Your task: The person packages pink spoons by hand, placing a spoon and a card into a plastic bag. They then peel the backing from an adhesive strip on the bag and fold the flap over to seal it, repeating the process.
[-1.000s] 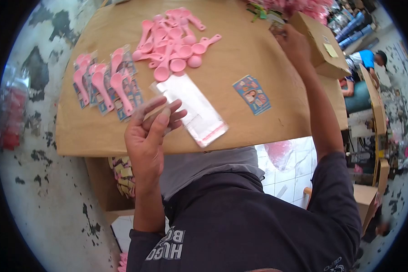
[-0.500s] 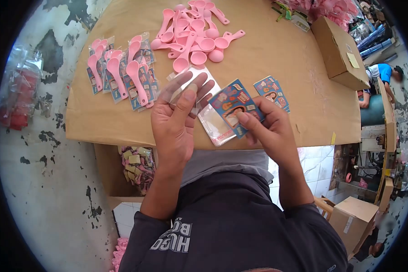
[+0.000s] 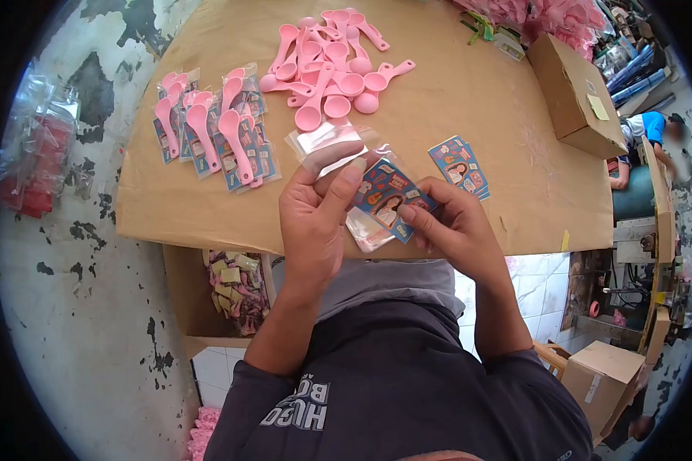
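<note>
My left hand (image 3: 315,219) pinches a clear plastic bag (image 3: 378,147) between thumb and fingers, its film shiny over the fingertips. In my right hand (image 3: 457,223) is a blue printed card (image 3: 390,201) with a picture of a person on it, gripped by thumb and fingers. The card's upper left corner overlaps the bag, close to my left thumb. Beneath both hands lies a stack of clear bags (image 3: 367,233), partly covered by the card. More blue cards (image 3: 460,163) rest in a fanned pile right of my right hand.
Pink spoons (image 3: 335,52) are heaped at the table's far side. Several bagged cards with pink spoons (image 3: 200,129) lie at the left. A cardboard box (image 3: 573,96) stands at the right edge; an open box (image 3: 178,292) sits below the table. Another person (image 3: 644,131) is far right.
My left hand has moved right and its fingers have closed in on the bag. The card in my right hand has turned more upright and come nearer the left fingertips.
</note>
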The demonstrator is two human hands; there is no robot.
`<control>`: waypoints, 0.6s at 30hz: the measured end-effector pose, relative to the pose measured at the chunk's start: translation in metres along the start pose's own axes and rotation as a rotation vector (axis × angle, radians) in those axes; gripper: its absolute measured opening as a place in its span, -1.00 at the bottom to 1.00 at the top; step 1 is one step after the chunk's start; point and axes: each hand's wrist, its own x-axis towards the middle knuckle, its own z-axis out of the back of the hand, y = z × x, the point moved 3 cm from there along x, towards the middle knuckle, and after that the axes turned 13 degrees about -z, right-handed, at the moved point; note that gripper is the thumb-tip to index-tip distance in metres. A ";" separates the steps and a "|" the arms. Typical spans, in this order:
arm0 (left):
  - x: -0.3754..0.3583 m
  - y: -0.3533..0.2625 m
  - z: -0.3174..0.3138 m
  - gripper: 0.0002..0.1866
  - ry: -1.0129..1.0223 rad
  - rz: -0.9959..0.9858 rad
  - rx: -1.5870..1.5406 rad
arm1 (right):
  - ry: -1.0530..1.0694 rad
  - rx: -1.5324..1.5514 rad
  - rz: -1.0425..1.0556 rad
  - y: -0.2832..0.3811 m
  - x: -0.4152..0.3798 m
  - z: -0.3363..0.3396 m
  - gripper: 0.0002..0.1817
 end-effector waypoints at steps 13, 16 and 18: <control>-0.005 0.004 -0.011 -0.67 0.016 -0.073 -0.008 | -0.129 0.285 0.227 -0.001 0.014 -0.022 -0.76; -0.007 0.004 -0.016 -0.69 -0.035 -0.035 -0.003 | -0.177 0.271 0.291 -0.003 0.019 -0.029 -0.77; -0.009 0.010 -0.014 -0.69 -0.016 -0.086 0.011 | -0.193 0.261 0.317 -0.006 0.020 -0.031 -0.74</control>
